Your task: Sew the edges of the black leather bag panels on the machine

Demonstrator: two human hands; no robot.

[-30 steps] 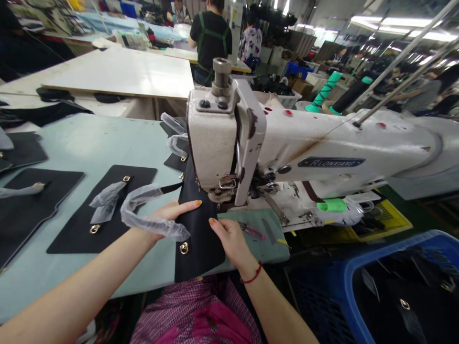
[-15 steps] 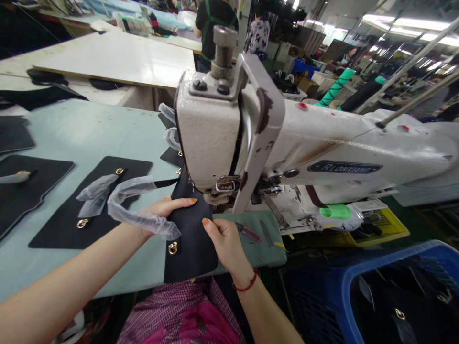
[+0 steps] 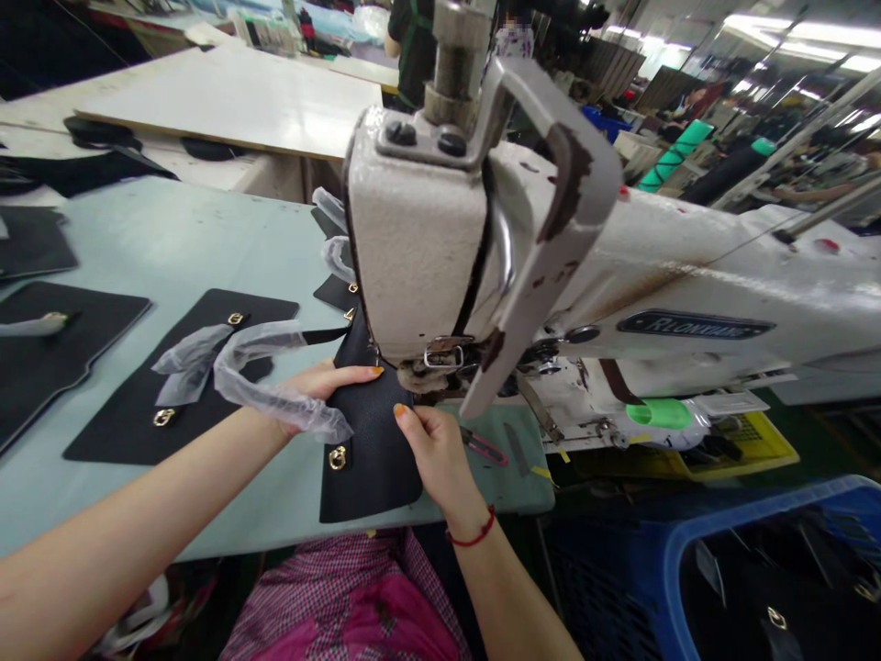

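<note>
A black leather bag panel (image 3: 378,450) lies under the head of a sewing machine (image 3: 419,220), its far part hidden behind the machine. My left hand (image 3: 309,390) holds the panel's left side, thumb stretched on top near the needle area; its other fingers are mostly hidden. Over that hand arches a handle (image 3: 258,381) wrapped in clear plastic, beside a gold buckle (image 3: 337,458) on the panel. My right hand (image 3: 437,454) pinches the panel's right edge between thumb and curled fingers.
More black panels (image 3: 130,404) with wrapped handles lie on the pale green table (image 3: 193,229) to the left. Pink-handled snips (image 3: 485,447) rest right of my right hand. A blue basket (image 3: 671,560) holding black pieces stands at lower right. A person (image 3: 413,55) is beyond the machine.
The view has shifted slightly, so the machine looks larger and farther right. Both hands keep their places on the panel, with little visible movement against it.
</note>
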